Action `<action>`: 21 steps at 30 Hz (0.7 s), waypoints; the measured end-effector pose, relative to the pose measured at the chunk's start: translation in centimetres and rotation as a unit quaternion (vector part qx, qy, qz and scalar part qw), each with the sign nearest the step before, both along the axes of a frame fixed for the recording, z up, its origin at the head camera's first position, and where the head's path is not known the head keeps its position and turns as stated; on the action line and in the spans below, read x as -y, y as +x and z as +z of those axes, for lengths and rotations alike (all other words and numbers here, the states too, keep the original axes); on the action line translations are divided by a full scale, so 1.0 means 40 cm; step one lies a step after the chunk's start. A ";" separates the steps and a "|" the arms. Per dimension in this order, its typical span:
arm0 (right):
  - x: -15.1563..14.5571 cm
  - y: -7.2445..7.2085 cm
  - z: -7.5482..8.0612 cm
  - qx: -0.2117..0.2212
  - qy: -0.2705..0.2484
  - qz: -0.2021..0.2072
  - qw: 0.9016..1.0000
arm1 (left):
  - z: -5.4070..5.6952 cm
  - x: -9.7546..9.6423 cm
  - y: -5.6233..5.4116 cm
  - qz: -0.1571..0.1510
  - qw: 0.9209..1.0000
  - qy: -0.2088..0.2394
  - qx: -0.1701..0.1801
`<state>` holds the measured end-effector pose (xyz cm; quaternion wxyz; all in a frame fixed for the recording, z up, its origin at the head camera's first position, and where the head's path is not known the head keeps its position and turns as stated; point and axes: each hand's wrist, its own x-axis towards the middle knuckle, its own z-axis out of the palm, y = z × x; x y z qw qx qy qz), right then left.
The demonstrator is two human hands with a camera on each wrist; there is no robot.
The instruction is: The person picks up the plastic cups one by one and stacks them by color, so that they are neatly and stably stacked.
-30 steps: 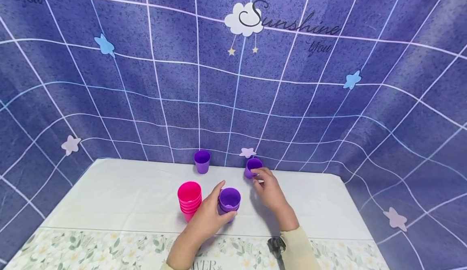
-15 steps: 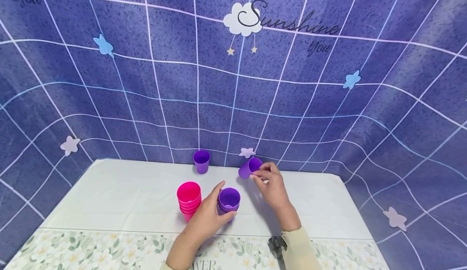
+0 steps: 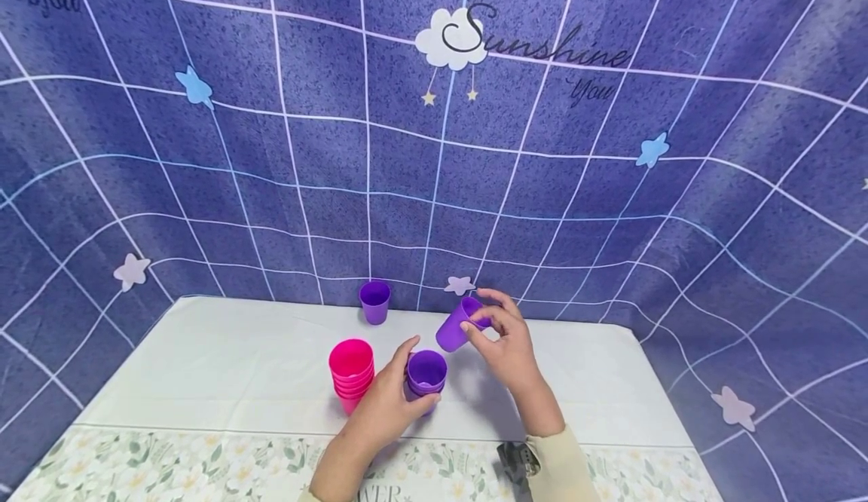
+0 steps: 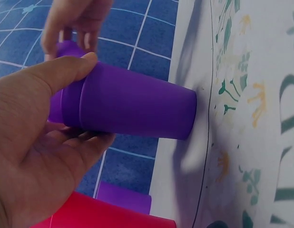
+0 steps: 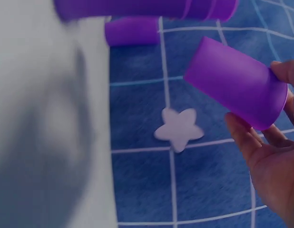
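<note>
Near the middle of the table, my left hand [image 3: 388, 405] grips a short stack of nested purple cups [image 3: 427, 370] that stands upright; the left wrist view shows thumb and fingers around the stack [image 4: 137, 102] near its rims. Up and to the right, my right hand [image 3: 507, 344] pinches a single purple cup [image 3: 453, 330] by its rim. This cup [image 5: 235, 80] is tilted and off the table, its base toward the left and its mouth toward my right palm. A gap separates it from the stack.
A stack of pink cups [image 3: 351, 366] stands just left of my left hand. Another purple cup [image 3: 375, 303] sits upright at the table's back edge. The white tabletop [image 3: 224, 366] meets a blue gridded curtain [image 3: 325, 208] behind and at both sides.
My right hand has taken the back-right purple cup by its rim, tipped it and lifted it off the table, slightly toward the left and nearer. The left hand and its stack stay put.
</note>
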<state>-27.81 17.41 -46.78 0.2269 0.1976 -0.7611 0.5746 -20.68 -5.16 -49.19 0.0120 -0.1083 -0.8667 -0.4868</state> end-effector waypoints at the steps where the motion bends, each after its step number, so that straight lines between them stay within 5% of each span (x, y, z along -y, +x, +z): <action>1: 0.003 0.007 0.010 0.003 -0.003 0.000 1.000 | 0.000 -0.001 0.001 0.000 1.000 0.002 -0.003; 9: 0.011 0.048 0.065 -0.002 -0.056 0.044 0.997 | -0.004 -0.004 0.000 -0.005 0.999 0.018 -0.032; 21: 0.031 0.073 0.078 -0.020 -0.028 0.120 0.992 | 0.002 -0.003 0.000 -0.016 0.996 0.077 -0.045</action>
